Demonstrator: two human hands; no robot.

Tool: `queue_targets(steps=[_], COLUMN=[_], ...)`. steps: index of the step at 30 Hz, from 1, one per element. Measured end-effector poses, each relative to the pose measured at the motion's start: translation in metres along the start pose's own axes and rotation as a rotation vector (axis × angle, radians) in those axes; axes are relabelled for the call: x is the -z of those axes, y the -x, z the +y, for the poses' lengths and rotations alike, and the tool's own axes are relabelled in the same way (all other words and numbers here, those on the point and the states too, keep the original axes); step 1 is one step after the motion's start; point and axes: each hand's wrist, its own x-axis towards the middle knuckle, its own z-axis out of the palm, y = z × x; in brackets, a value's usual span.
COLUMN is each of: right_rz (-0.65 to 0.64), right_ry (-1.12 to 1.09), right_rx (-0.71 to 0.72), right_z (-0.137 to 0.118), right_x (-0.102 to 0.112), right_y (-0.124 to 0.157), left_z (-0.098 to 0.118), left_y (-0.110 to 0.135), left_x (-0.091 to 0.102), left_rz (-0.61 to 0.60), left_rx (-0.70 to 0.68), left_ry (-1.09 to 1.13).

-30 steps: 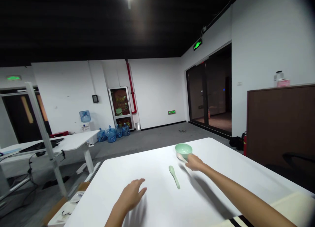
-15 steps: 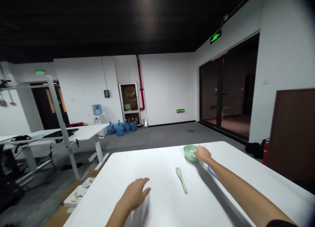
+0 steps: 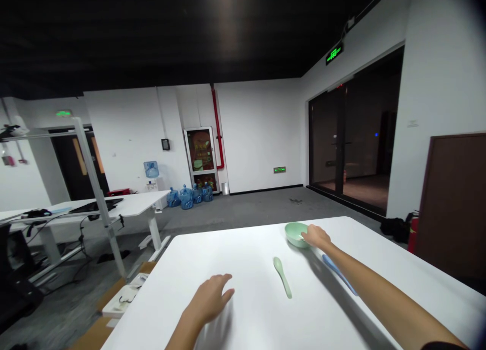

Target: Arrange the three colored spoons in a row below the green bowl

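Pale green round bowl (image 3: 293, 234) is sitting on the white tabletop (image 3: 235, 254), you are resting your right hand (image 3: 317, 236) on its rim, grip unclear, and keeping your left hand (image 3: 209, 298) open near a pale green spoon (image 3: 283, 276), the next move calling for a firm hold.

Upright pale green bowl (image 3: 295, 234)

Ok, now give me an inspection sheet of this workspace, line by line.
surface: white table, no stains seen
job's things: pale green bowl, pale green spoon, blue spoon beside the right forearm
clutter: cardboard box with white packaging on the floor
hands: right hand against the bowl's rim; left hand open, holding nothing
cables: black cables under the neighbouring desk
surroundings: blue water jugs along the far wall, fire extinguisher beside the glass door
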Motion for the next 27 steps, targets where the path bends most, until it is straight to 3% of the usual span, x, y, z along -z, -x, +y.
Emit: queue_targets(steps=[7,12,18,23,27], right_rz=[0.08,0.095,0.036,-0.031,-0.038], right_ry=[-0.012,-0.085,-0.062,-0.039,-0.048], right_rx=[0.103,0.255,0.315,0.305,0.299], right_z=[0.004,0.016,0.035,0.047,0.048], right_x=[0.047,0.059,0.039,0.017,0.013], right_y=[0.06,0.111,0.145,0.145,0.144], left_z=[0.001,0.0,0.003,0.006,0.006], left_y=[0.002,0.002,0.004,0.007,0.008], left_x=[0.001,0.001,0.005,0.007,0.007], left_rz=[0.01,0.029,0.027,0.033,0.033], left_rx=[-0.04,-0.053,-0.043,-0.035,-0.032], left_ry=[-0.018,-0.015,-0.02,-0.017,-0.015])
